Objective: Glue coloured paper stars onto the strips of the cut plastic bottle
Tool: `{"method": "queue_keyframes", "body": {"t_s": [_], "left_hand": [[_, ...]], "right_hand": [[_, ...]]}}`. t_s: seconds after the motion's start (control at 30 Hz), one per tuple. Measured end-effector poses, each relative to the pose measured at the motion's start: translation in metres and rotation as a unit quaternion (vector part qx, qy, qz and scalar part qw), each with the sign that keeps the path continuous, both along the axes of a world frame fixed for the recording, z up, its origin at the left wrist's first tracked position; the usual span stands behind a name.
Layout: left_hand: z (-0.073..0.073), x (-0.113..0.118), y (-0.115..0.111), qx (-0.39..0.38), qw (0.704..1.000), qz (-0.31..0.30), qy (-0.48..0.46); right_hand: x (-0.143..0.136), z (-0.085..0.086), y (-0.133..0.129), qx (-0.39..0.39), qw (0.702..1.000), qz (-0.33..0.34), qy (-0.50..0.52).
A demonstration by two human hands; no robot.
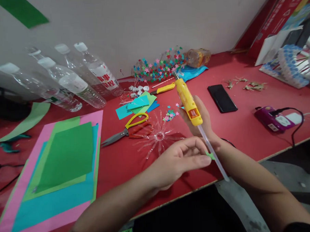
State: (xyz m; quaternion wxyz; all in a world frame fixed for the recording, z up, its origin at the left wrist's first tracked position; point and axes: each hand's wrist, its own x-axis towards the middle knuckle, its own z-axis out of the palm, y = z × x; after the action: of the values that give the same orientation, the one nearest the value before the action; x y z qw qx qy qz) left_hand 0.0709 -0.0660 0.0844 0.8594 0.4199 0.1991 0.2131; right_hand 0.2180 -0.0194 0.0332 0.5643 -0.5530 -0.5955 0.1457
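My right hand (202, 115) is wrapped round a yellow hot glue gun (186, 97), its nozzle pointing away toward the wall. A long clear glue stick (212, 151) sticks out of the gun's back end. Between the thumb and fingertips of my left hand (183, 155) is a small green paper star (210, 155), close beside the glue stick. Beyond my left hand, a clear plastic piece cut into spread strips (159, 136) lies on the red table (153, 189). Small coloured paper stars (170, 114) lie loose behind it.
Scissors (127, 129), a yellow cutter (165, 89) and coloured paper sheets (66, 154) lie to the left. Several plastic bottles (76, 83) stand by the wall, near a star-covered bottle (158, 66). Rightward are a black phone (222, 98) and a purple power strip (274, 119) with cables.
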Motion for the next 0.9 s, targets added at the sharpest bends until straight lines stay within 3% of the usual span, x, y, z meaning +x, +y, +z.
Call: {"method": "queue_keyframes", "body": {"t_s": [0.2,0.43,0.57,0.67,0.73,0.8,0.9], "left_hand": [[-0.007,0.004,-0.002,-0.032,0.995,0.093,-0.017],[-0.011,0.005,0.000,-0.022,0.987,0.153,-0.033],[-0.008,0.003,0.003,-0.011,0.991,0.133,-0.007],[-0.002,-0.006,0.015,0.067,0.992,0.095,0.041],[0.002,-0.015,0.028,0.176,0.967,0.158,0.093],[0.005,-0.024,0.042,0.270,0.915,0.259,0.147],[0.007,-0.037,0.061,0.317,0.854,0.358,0.205]], "right_hand": [[-0.006,-0.005,-0.005,0.008,0.999,0.006,-0.036],[-0.011,-0.008,0.000,0.019,0.999,0.021,-0.041],[-0.009,-0.009,0.002,0.006,0.999,0.015,-0.052],[-0.005,-0.004,0.002,-0.003,1.000,-0.002,-0.016],[0.000,0.003,-0.001,-0.029,0.999,-0.004,0.030],[0.004,0.011,-0.005,-0.078,0.993,0.025,0.080],[0.008,0.020,-0.014,-0.091,0.986,0.084,0.110]]}}
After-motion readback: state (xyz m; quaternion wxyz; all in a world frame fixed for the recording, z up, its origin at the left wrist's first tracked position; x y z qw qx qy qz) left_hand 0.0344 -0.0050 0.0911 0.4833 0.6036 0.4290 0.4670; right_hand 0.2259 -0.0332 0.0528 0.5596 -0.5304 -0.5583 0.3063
